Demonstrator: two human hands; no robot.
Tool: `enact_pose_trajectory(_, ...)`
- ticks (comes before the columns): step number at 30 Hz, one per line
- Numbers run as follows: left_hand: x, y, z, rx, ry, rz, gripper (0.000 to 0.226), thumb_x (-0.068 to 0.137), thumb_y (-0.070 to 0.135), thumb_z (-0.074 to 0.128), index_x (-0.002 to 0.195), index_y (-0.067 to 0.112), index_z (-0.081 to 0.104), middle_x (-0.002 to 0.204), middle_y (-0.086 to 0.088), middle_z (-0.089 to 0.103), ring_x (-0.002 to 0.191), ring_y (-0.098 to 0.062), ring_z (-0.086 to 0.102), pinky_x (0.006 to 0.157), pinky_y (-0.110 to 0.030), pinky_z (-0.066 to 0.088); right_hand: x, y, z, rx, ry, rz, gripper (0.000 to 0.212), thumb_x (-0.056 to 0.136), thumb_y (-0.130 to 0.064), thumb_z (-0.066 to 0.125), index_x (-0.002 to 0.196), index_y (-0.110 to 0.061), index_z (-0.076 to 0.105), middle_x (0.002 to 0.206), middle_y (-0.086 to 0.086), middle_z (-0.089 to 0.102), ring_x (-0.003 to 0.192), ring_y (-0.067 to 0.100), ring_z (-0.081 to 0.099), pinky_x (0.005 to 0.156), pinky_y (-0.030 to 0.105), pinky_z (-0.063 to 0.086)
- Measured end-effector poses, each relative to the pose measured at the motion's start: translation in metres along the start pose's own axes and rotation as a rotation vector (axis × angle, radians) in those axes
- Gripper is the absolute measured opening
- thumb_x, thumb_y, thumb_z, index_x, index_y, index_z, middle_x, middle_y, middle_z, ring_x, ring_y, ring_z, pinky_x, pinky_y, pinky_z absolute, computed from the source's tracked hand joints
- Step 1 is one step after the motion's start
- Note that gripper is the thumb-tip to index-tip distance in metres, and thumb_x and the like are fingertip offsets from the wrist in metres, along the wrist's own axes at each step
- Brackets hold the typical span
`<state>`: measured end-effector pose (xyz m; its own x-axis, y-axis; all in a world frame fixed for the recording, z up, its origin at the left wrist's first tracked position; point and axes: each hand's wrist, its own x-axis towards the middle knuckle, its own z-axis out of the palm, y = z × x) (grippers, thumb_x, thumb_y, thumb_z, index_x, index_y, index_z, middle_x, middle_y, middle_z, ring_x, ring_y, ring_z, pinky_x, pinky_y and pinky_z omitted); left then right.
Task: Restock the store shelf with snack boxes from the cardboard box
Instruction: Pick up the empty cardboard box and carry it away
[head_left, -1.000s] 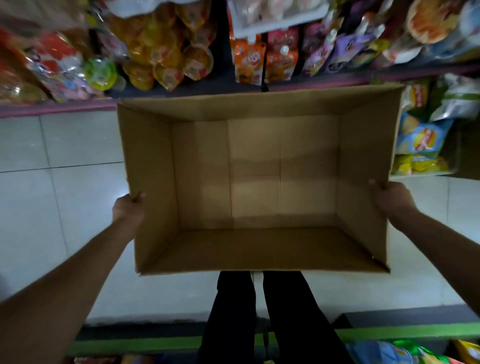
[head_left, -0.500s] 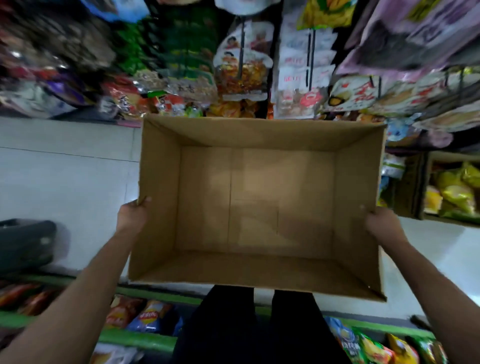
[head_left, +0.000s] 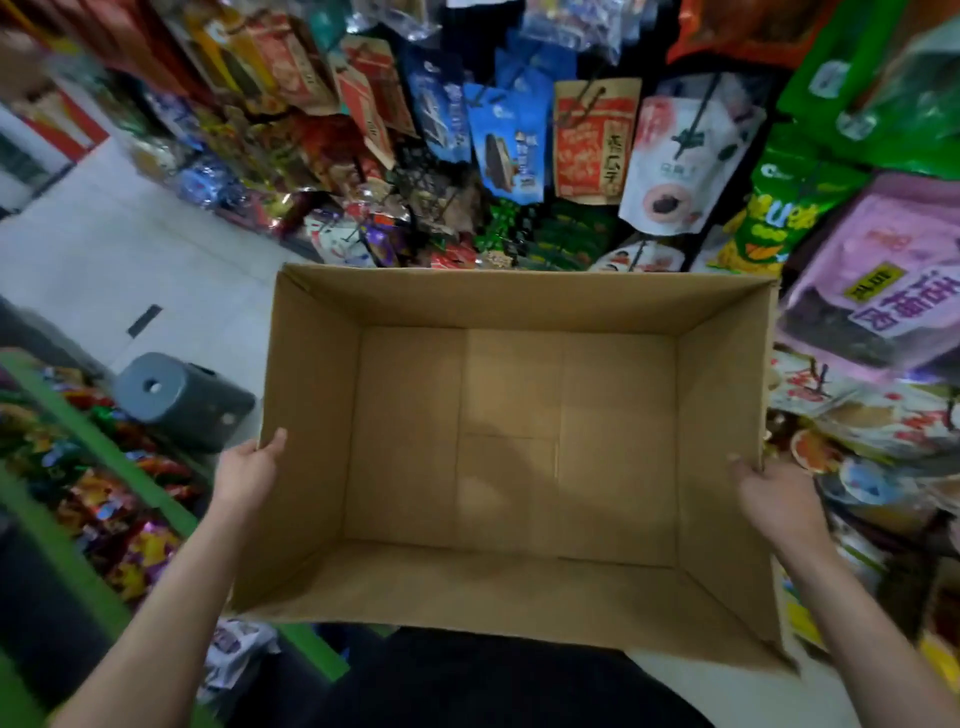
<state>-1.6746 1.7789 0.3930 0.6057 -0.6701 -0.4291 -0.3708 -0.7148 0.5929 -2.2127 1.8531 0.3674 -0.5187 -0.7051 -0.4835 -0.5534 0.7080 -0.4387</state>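
I carry an open cardboard box (head_left: 519, 306) in front of my body, held off the floor. Its inside shows only bare cardboard; no snack boxes are in it. My left hand (head_left: 249, 470) grips the box's left wall, thumb over the rim. My right hand (head_left: 776, 493) grips the right wall, thumb at the rim. The fingers of both hands are hidden behind the walls. Store shelves with hanging snack bags (head_left: 592, 140) fill the view beyond the box.
A grey plastic stool (head_left: 182, 397) stands on the white tile floor (head_left: 104, 270) to the left of the box. A green-edged shelf (head_left: 83, 441) with snack bags runs along the lower left. More packed bags (head_left: 883, 291) crowd the right side close to the box.
The view has swung left and up along the aisle: the hanging bags are now nearer and the grey stool has come fully into sight. Both hands keep the same hold on the box.
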Motion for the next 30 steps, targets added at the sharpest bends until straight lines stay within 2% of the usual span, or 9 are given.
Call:
enact_pose_trajectory(2, -0.009, -0.012, -0.024, -0.054, 0.052, -0.02, 0.051, 0.097, 0.043, 0.056, 0.132, 0.006, 0.056, 0.087, -0.002, 0.065, 0.076, -0.017, 0.06, 0.065, -0.032, 0.049, 0.002, -0.028, -0.002, -0.016, -0.016, -0.089, 0.038, 0.101, -0.026, 0.05, 0.105, 0.008, 0.067, 0.109, 0.032, 0.066, 0.105, 0.047, 0.06, 0.09, 0.046, 0.048)
enact_pose_trajectory(5, -0.018, -0.031, -0.053, -0.158, 0.116, -0.083, 0.058, 0.097, 0.043, 0.058, 0.14, 0.005, 0.049, 0.126, -0.014, 0.063, 0.116, -0.031, 0.059, 0.101, -0.046, 0.047, 0.006, -0.076, 0.003, -0.054, -0.034, -0.214, 0.039, 0.101, -0.025, 0.05, 0.11, 0.009, 0.065, 0.111, 0.033, 0.065, 0.106, 0.047, 0.06, 0.091, 0.047, 0.048)
enact_pose_trajectory(7, -0.023, -0.045, -0.066, -0.186, 0.164, -0.12, 0.062, 0.097, 0.042, 0.058, 0.144, 0.005, 0.045, 0.139, -0.016, 0.055, 0.128, -0.033, 0.05, 0.109, -0.048, 0.038, 0.007, -0.107, 0.01, -0.085, -0.034, -0.293, 0.039, 0.102, -0.025, 0.05, 0.118, 0.008, 0.062, 0.116, 0.034, 0.063, 0.11, 0.047, 0.059, 0.093, 0.045, 0.046)
enact_pose_trajectory(9, -0.022, -0.06, -0.075, -0.202, 0.231, -0.157, 0.062, 0.097, 0.042, 0.058, 0.144, 0.003, 0.044, 0.142, -0.017, 0.051, 0.13, -0.035, 0.048, 0.109, -0.047, 0.036, 0.009, -0.14, 0.022, -0.098, -0.053, -0.365, 0.037, 0.102, -0.026, 0.049, 0.114, 0.005, 0.065, 0.113, 0.031, 0.065, 0.107, 0.045, 0.06, 0.088, 0.043, 0.045)
enact_pose_trajectory(11, -0.014, -0.071, -0.082, -0.21, 0.274, -0.213, 0.063, 0.097, 0.042, 0.058, 0.144, 0.002, 0.044, 0.145, -0.019, 0.048, 0.133, -0.036, 0.045, 0.11, -0.046, 0.034, 0.012, -0.174, 0.036, -0.126, -0.093, -0.39, 0.034, 0.102, -0.028, 0.048, 0.096, 0.0, 0.066, 0.102, 0.029, 0.067, 0.095, 0.042, 0.061, 0.076, 0.039, 0.042)
enact_pose_trajectory(14, 0.011, -0.085, -0.091, -0.286, 0.297, -0.301, 0.067, 0.096, 0.042, 0.058, 0.147, 0.003, 0.039, 0.149, -0.019, 0.043, 0.137, -0.036, 0.041, 0.114, -0.048, 0.032, 0.015, -0.235, 0.06, -0.179, -0.114, -0.464, 0.035, 0.104, -0.033, 0.045, 0.085, -0.007, 0.059, 0.091, 0.021, 0.064, 0.079, 0.031, 0.05, 0.072, 0.037, 0.037)
enact_pose_trajectory(23, 0.133, -0.095, -0.151, -0.453, 0.292, -0.429, 0.061, 0.097, 0.048, 0.054, 0.143, 0.007, 0.048, 0.141, -0.017, 0.053, 0.13, -0.037, 0.049, 0.111, -0.053, 0.037, 0.033, -0.445, 0.156, -0.279, -0.136, -0.607, 0.045, 0.105, -0.035, 0.043, 0.119, 0.002, 0.064, 0.103, 0.023, 0.066, 0.095, 0.04, 0.06, 0.08, 0.042, 0.046)
enact_pose_trajectory(27, 0.184, -0.089, -0.184, -0.491, 0.312, -0.453, 0.06, 0.099, 0.046, 0.052, 0.142, 0.006, 0.048, 0.14, -0.017, 0.054, 0.128, -0.036, 0.05, 0.111, -0.052, 0.038, 0.038, -0.532, 0.197, -0.282, -0.137, -0.678, 0.042, 0.104, -0.035, 0.044, 0.116, -0.003, 0.068, 0.088, 0.011, 0.062, 0.081, 0.031, 0.056, 0.075, 0.04, 0.046)
enact_pose_trajectory(30, 0.222, -0.083, -0.205, -0.476, 0.325, -0.466, 0.055, 0.1, 0.042, 0.051, 0.14, 0.005, 0.051, 0.134, -0.016, 0.059, 0.122, -0.035, 0.055, 0.106, -0.052, 0.042, 0.044, -0.591, 0.229, -0.307, -0.134, -0.739, 0.044, 0.103, -0.035, 0.046, 0.119, 0.0, 0.066, 0.105, 0.022, 0.069, 0.099, 0.042, 0.061, 0.087, 0.046, 0.047)
